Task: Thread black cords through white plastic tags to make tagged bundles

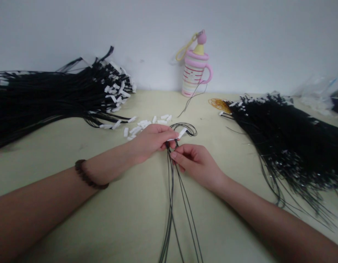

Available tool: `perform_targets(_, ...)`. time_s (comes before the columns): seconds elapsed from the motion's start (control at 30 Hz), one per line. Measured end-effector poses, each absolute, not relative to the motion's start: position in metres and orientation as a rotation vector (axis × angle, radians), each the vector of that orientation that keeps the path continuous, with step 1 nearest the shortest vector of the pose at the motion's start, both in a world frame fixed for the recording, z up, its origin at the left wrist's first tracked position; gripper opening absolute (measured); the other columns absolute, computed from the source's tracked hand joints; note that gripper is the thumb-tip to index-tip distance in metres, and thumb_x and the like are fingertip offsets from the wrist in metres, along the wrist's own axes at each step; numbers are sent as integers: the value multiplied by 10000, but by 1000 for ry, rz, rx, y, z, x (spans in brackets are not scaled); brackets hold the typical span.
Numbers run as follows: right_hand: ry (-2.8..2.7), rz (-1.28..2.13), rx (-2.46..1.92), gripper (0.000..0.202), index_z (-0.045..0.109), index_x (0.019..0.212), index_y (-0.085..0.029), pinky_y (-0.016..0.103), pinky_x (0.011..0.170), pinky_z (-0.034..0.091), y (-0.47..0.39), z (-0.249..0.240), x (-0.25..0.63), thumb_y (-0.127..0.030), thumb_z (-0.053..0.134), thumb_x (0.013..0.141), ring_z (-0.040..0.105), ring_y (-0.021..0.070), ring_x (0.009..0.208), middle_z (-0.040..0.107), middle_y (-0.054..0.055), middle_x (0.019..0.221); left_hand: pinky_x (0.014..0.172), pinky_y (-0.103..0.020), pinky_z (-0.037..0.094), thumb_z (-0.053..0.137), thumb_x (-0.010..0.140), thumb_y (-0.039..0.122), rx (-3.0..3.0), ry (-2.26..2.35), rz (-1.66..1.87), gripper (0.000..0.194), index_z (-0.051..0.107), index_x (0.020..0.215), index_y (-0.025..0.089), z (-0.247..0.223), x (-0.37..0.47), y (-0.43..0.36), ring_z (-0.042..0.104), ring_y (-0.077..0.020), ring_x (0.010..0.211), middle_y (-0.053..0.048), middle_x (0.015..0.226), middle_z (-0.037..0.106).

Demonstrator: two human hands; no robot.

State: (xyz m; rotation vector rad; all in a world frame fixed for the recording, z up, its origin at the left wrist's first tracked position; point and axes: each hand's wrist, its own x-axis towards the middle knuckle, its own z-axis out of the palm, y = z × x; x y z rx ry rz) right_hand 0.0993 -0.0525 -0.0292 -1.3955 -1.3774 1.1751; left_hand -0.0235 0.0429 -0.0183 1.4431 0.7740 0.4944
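Observation:
Several thin black wires [171, 204] run from my fingertips down toward the bottom edge of the head view. My left hand [155, 140] pinches them near their upper end, thumb on top. A white tag [182, 132] sticks out past that thumb, and a loop of black wire [193, 128] curls on the table just behind. Right beside it, my right hand [197, 162] has thumb and forefinger closed on the same wires, slightly lower. The exact spot between the fingertips is partly hidden. Loose white pieces [143, 124] lie scattered behind my left hand.
A large bundle of black wires with white ends [61, 91] lies at the left, another black bundle [295, 142] at the right. Yellow bands [219, 105] touch the right bundle. A pink-and-white cup [193, 73] stands against the wall; clear plastic [316, 96] sits far right.

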Motion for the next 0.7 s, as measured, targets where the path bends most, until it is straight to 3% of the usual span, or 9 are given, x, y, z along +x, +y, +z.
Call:
perform_targets(0.13, -1427, 1114, -1384, 190, 548, 694, -128, 178, 446, 271, -53, -36, 100, -274, 509, 808, 356, 49, 483, 440, -43, 553, 447, -200, 271, 574, 735, 270, 1445, 794, 507, 188, 584, 616, 125, -19, -24, 43, 425, -50, 476, 30, 533, 527)
perform_targets(0.3, -1387, 971, -1367, 70, 568, 748, -133, 192, 525, 362, -56, -41, 96, -202, 558, 748, 451, 69, 568, 552, -2, 679, 458, -206, 287, 572, 736, 280, 1478, 804, 522, 194, 580, 612, 131, -19, -23, 42, 438, -61, 493, 26, 537, 531)
perform_targets(0.4, -1437, 930, -1350, 23, 576, 723, -138, 185, 509, 364, -58, -42, 94, -159, 577, 713, 454, 65, 548, 547, -11, 645, 455, -205, 283, 577, 734, 281, 1495, 801, 522, 191, 584, 617, 131, -18, -22, 42, 429, -58, 489, 26, 543, 541)
perform_targets(0.57, -1481, 901, -1358, 50, 611, 717, -129, 192, 509, 367, -58, -40, 94, -133, 576, 682, 453, 67, 540, 559, -3, 647, 449, -202, 275, 570, 736, 273, 1493, 798, 519, 186, 591, 618, 131, -18, -22, 42, 435, -56, 490, 26, 546, 550)
perform_targets(0.7, -1412, 1012, -1374, 106, 612, 737, -117, 201, 499, 343, -58, -37, 95, -198, 543, 735, 428, 71, 537, 548, 5, 646, 451, -200, 280, 574, 734, 267, 1495, 810, 508, 183, 581, 612, 130, -17, -23, 41, 434, -55, 483, 28, 537, 549)
